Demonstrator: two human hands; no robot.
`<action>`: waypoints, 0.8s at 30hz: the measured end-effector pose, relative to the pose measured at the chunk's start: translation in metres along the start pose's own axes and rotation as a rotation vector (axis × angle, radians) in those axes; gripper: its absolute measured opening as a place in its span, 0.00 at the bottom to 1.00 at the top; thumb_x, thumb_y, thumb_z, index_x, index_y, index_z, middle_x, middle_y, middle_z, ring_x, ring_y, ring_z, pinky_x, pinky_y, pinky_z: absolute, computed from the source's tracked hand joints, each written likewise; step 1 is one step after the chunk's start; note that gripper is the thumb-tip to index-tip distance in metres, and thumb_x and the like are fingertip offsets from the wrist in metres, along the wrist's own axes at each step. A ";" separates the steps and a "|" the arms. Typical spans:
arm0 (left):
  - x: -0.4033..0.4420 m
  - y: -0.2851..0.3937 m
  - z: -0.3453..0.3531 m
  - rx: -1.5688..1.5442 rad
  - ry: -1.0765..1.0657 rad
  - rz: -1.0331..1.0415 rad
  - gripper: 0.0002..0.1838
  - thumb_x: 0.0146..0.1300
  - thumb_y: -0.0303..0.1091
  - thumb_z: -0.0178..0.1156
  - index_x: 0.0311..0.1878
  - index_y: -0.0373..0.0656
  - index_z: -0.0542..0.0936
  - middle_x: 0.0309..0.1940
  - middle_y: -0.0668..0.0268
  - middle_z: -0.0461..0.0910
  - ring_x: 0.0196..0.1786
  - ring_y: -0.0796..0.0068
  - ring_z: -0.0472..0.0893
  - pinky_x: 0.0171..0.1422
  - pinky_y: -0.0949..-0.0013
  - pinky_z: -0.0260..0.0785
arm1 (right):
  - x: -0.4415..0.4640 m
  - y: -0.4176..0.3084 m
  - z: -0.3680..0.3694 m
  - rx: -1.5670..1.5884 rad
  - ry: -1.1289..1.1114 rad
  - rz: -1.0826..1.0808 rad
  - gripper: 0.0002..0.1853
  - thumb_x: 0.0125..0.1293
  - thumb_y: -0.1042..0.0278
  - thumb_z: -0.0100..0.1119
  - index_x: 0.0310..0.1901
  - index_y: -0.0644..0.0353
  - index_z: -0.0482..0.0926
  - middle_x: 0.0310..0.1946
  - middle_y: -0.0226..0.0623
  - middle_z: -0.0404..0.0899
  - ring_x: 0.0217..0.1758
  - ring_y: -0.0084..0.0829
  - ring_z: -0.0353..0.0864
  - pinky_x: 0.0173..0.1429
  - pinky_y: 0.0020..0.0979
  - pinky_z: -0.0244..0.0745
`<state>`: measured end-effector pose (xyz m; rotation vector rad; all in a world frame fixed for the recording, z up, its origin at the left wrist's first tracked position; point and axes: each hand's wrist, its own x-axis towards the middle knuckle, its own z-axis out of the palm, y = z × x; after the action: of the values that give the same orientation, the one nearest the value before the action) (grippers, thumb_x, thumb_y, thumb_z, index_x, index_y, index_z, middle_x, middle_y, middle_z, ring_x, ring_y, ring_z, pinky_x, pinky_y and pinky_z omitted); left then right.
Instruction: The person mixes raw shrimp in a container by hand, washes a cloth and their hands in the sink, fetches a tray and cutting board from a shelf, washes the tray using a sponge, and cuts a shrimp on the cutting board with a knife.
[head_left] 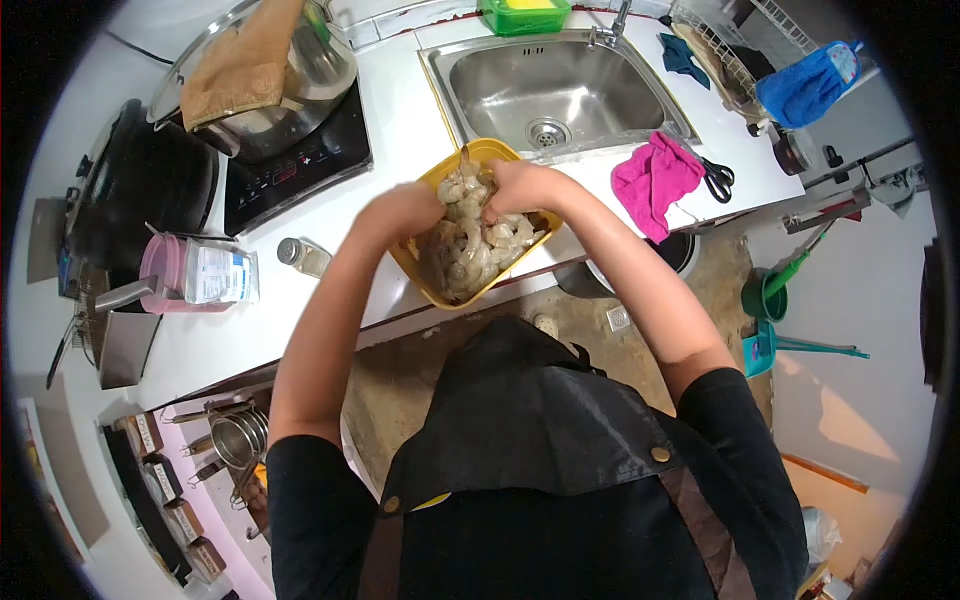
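Observation:
A yellow tub (553, 222) full of raw, greyish shrimp (470, 245) stands at the counter's front edge, below the sink. My left hand (408, 212) reaches into its left side, with the fingers down among the shrimp and mostly hidden. From the right, my right hand (520, 188) reaches in, its thumb and fingers bent around shrimp near the top of the pile. What exactly the fingers hold cannot be made out.
A steel sink (500, 95) lies behind the tub. Left are a glass shaker (303, 256), an induction cooker (300, 170) bearing a large pot (320, 70), and a pink container (165, 262). Right are a pink cloth (655, 185) and black scissors (718, 180).

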<state>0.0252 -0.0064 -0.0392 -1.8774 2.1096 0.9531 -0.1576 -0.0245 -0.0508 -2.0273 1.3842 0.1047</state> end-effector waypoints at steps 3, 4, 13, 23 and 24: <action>0.004 0.002 0.018 0.029 0.138 0.161 0.17 0.54 0.35 0.47 0.31 0.31 0.80 0.33 0.46 0.80 0.40 0.49 0.80 0.46 0.55 0.71 | 0.012 -0.010 0.003 -0.063 -0.069 0.030 0.45 0.36 0.55 0.70 0.56 0.72 0.64 0.47 0.58 0.75 0.51 0.47 0.76 0.54 0.36 0.72; 0.006 0.003 0.024 0.013 0.166 0.209 0.17 0.54 0.36 0.47 0.30 0.31 0.80 0.33 0.46 0.80 0.41 0.48 0.80 0.47 0.54 0.70 | 0.012 -0.014 0.002 -0.095 -0.107 0.050 0.45 0.36 0.56 0.70 0.56 0.72 0.63 0.48 0.59 0.74 0.52 0.47 0.75 0.55 0.36 0.71; 0.001 -0.014 0.039 -0.513 0.196 0.454 0.22 0.49 0.23 0.51 0.51 0.39 0.73 0.40 0.50 0.79 0.41 0.50 0.78 0.49 0.63 0.69 | -0.012 0.015 0.012 0.162 0.243 -0.518 0.33 0.41 0.73 0.64 0.54 0.67 0.66 0.47 0.51 0.73 0.52 0.46 0.73 0.56 0.36 0.69; -0.064 0.001 0.032 0.164 0.090 0.322 0.25 0.41 0.33 0.65 0.46 0.34 0.76 0.35 0.47 0.79 0.39 0.51 0.79 0.49 0.61 0.72 | -0.040 -0.013 -0.004 -0.187 -0.170 -0.117 0.40 0.38 0.63 0.67 0.58 0.62 0.68 0.46 0.59 0.72 0.48 0.50 0.76 0.51 0.39 0.73; -0.061 0.004 0.036 0.206 0.096 0.287 0.27 0.39 0.35 0.67 0.46 0.34 0.76 0.34 0.47 0.79 0.39 0.51 0.79 0.50 0.60 0.72 | -0.034 -0.013 0.001 -0.228 -0.183 -0.099 0.41 0.38 0.63 0.67 0.59 0.61 0.67 0.47 0.60 0.72 0.48 0.51 0.76 0.51 0.39 0.74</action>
<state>0.0229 0.0642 -0.0344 -1.5812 2.4748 0.6724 -0.1605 0.0059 -0.0310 -2.2066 1.2005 0.4106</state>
